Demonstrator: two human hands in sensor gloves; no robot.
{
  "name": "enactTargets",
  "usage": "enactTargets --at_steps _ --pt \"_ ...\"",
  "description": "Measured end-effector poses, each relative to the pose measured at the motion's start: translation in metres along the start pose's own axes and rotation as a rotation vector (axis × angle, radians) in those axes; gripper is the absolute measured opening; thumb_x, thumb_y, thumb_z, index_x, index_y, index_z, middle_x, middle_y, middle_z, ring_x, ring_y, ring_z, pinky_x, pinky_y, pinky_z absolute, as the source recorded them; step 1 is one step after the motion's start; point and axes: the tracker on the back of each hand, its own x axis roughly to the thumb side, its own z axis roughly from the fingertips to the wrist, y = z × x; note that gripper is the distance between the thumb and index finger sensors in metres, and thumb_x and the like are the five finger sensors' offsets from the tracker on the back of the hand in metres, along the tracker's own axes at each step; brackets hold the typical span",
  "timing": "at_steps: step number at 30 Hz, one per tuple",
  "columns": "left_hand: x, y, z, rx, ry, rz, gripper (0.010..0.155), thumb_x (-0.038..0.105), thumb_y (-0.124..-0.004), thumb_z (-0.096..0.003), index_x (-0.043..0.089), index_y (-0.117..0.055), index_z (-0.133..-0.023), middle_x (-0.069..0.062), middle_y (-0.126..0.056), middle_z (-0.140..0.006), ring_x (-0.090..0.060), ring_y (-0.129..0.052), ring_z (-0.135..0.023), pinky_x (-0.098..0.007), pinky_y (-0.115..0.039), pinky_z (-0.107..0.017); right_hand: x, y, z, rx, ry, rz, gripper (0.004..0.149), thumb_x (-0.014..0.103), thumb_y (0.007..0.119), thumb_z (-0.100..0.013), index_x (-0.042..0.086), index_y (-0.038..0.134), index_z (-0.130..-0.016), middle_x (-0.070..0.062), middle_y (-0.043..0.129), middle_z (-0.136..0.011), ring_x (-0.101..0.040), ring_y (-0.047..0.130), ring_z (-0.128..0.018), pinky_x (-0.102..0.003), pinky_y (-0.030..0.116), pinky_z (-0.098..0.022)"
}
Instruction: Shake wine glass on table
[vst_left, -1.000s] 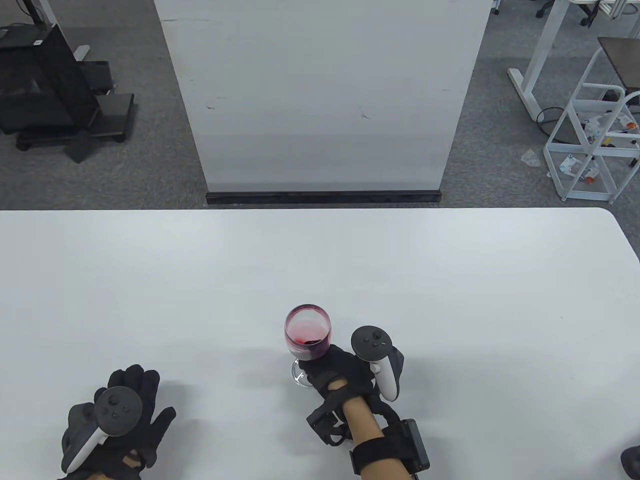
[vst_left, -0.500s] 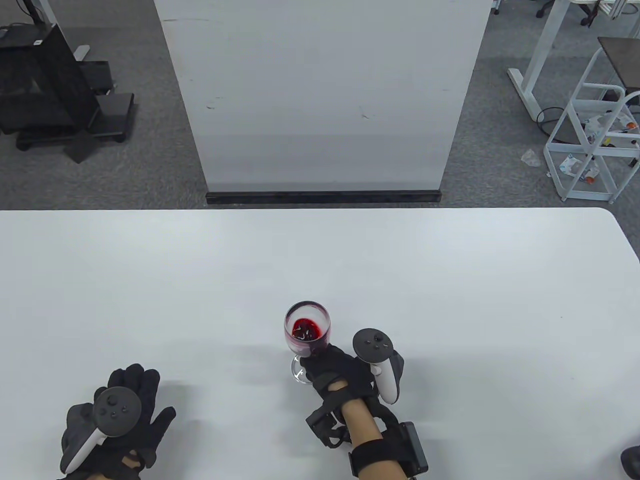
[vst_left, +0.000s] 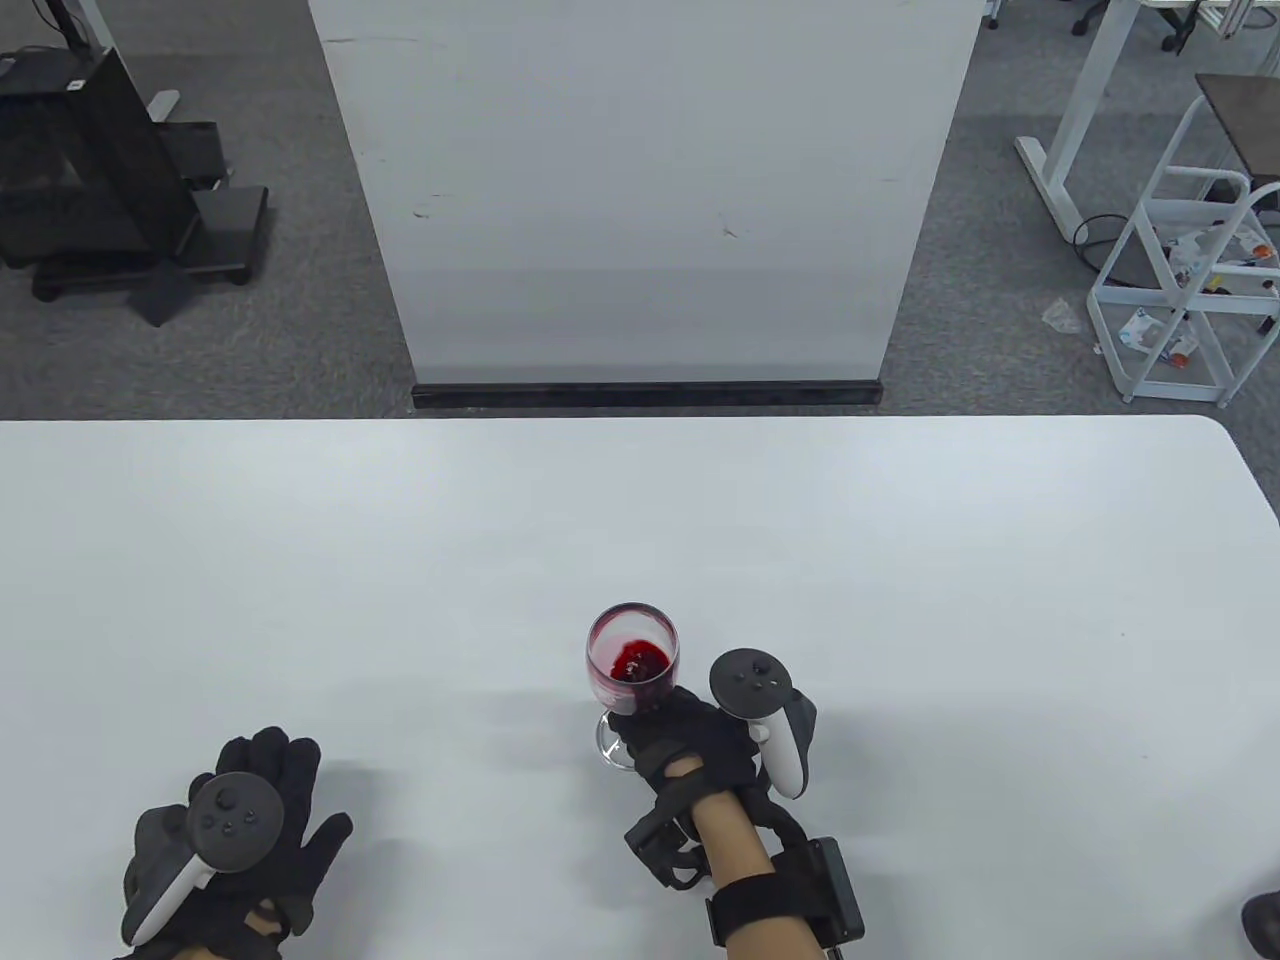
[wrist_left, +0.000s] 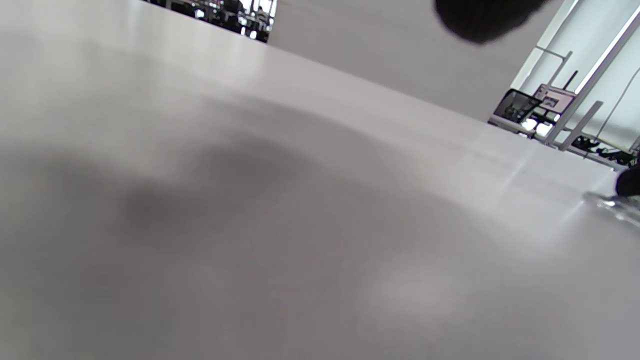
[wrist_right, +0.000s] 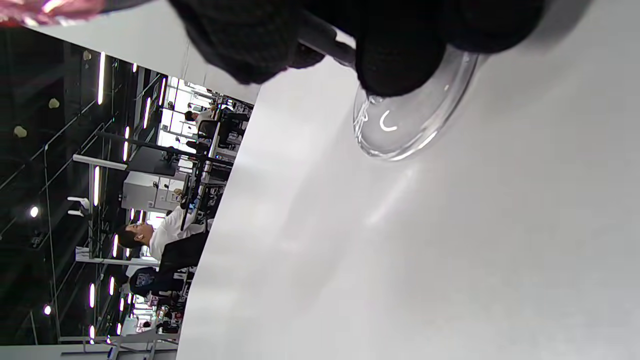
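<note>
Closest to the person, the left hand (vst_left: 235, 850) lies flat on the white table (vst_left: 900, 560), near its front edge, with its fingers spread apart and nothing in them. It seems to be just waiting there, out of the way. A little farther in, near the middle, the right hand (vst_left: 690, 745) holds the wine glass (vst_left: 632, 665). Its fingers (wrist_right: 395, 65) are pressed together around the thin stem, just above the round foot (wrist_right: 415, 125), and that is a good place to hold a glass you want to swirl, because the bowl stays free. The foot looks like it sits on or just over the table top; I cannot tell for sure if it touches. The glass stands well apart from the left hand. It is clear and smooth, with a round bowl on top. A small pool of dark red drink sits low in the bowl, and a thin pink film clings to the inside wall, so the drink is probably sloshing about. The gloves are black and look soft and knitted. The table is plain, smooth and a bit shiny. Past the far edge of the table stands a tall white board (vst_left: 640, 190) on a grey carpet floor (vst_left: 200, 350), and off to the right is a white wire rack (vst_left: 1190, 270).
</note>
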Motion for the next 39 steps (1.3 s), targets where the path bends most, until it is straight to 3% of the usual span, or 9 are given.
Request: enactTargets --at_steps 4,8,12,16,22,26,31,35,39 --pt "-0.002 0.002 0.001 0.013 0.005 0.011 0.076 0.059 -0.059 -0.0461 0.034 -0.018 -0.105 0.005 -0.002 -0.113 -0.027 0.005 -0.104 -0.049 0.001 -0.074 0.005 -0.005 0.000 0.084 0.014 0.081 0.051 0.034 0.085 -0.048 0.021 0.067 -0.094 -0.008 0.065 -0.103 -0.028 0.084 -0.069 -0.044 0.076 -0.045" --pt "-0.001 0.000 -0.001 0.005 0.000 0.010 0.076 0.059 -0.059 -0.0462 0.034 -0.018 -0.105 0.005 -0.002 -0.113 -0.027 0.005 -0.105 -0.049 0.001 -0.074 0.000 -0.002 -0.001 0.016 -0.009 0.029 0.051 0.035 0.081 -0.050 0.023 0.062 -0.096 -0.007 0.061 -0.105 -0.026 0.081 -0.070 -0.043 0.074 -0.049" --pt "-0.003 -0.001 -0.003 -0.006 0.008 0.012 0.076 0.059 -0.059 -0.0462 0.034 -0.018 -0.105 0.005 -0.002 -0.113 -0.027 0.005 -0.104 -0.049 0.001 -0.074 0.006 -0.001 -0.001 0.105 0.011 0.065 0.052 0.033 0.084 -0.048 0.020 0.065 -0.095 -0.009 0.063 -0.104 -0.029 0.083 -0.070 -0.045 0.075 -0.045" --pt "-0.002 0.000 -0.002 -0.002 0.004 0.014 0.076 0.059 -0.059 -0.0462 0.034 -0.018 -0.105 0.005 -0.002 -0.113 -0.027 0.005 -0.105 -0.049 0.001 -0.074 -0.001 -0.005 -0.001 -0.001 -0.006 0.050 0.052 0.036 0.080 -0.051 0.022 0.062 -0.097 -0.008 0.060 -0.106 -0.027 0.081 -0.071 -0.043 0.074 -0.048" --pt "-0.001 -0.002 -0.003 -0.011 -0.003 0.005 0.076 0.059 -0.059 -0.0462 0.034 -0.018 -0.105 0.005 -0.002 -0.113 -0.027 0.005 -0.105 -0.049 0.001 -0.074 0.010 -0.009 0.000 0.096 0.056 0.148 0.052 0.035 0.081 -0.050 0.021 0.063 -0.097 -0.007 0.060 -0.106 -0.030 0.081 -0.072 -0.045 0.074 -0.047" --pt "-0.001 -0.002 -0.003 -0.016 -0.003 0.006 0.076 0.059 -0.059 -0.0463 0.034 -0.018 -0.105 0.005 -0.002 -0.113 -0.027 0.005 -0.105 -0.049 0.001 -0.074 0.003 0.001 0.000 -0.014 -0.002 0.091 0.051 0.036 0.079 -0.051 0.022 0.061 -0.097 -0.007 0.058 -0.107 -0.025 0.081 -0.070 -0.044 0.074 -0.048" --pt "-0.001 -0.003 -0.004 -0.018 -0.004 0.002 0.076 0.059 -0.059 -0.0462 0.034 -0.018 -0.105 0.004 -0.002 -0.113 -0.027 0.005 -0.105 -0.049 0.000 -0.074 0.010 -0.006 -0.001 0.117 0.040 0.186 0.051 0.037 0.081 -0.050 0.022 0.064 -0.096 -0.006 0.060 -0.107 -0.028 0.083 -0.070 -0.044 0.075 -0.047" --pt "-0.001 -0.004 -0.004 -0.021 -0.003 0.002 0.076 0.059 -0.059 -0.0462 0.034 -0.018 -0.105 0.004 -0.002 -0.113 -0.027 0.005 -0.105 -0.049 0.001 -0.074 0.003 0.004 -0.001 -0.031 -0.009 0.118 0.052 0.036 0.078 -0.051 0.022 0.061 -0.098 -0.006 0.058 -0.107 -0.025 0.081 -0.069 -0.044 0.074 -0.048" --pt "-0.002 -0.004 -0.005 -0.026 0.000 0.002 0.076 0.059 -0.059 -0.0462 0.034 -0.018 -0.105 0.004 -0.002 -0.113 -0.027 0.005 -0.105 -0.049 0.000 -0.074 0.008 0.001 -0.002 0.119 0.026 0.134 0.051 0.035 0.081 -0.050 0.020 0.064 -0.096 -0.007 0.059 -0.107 -0.028 0.082 -0.070 -0.045 0.075 -0.046"
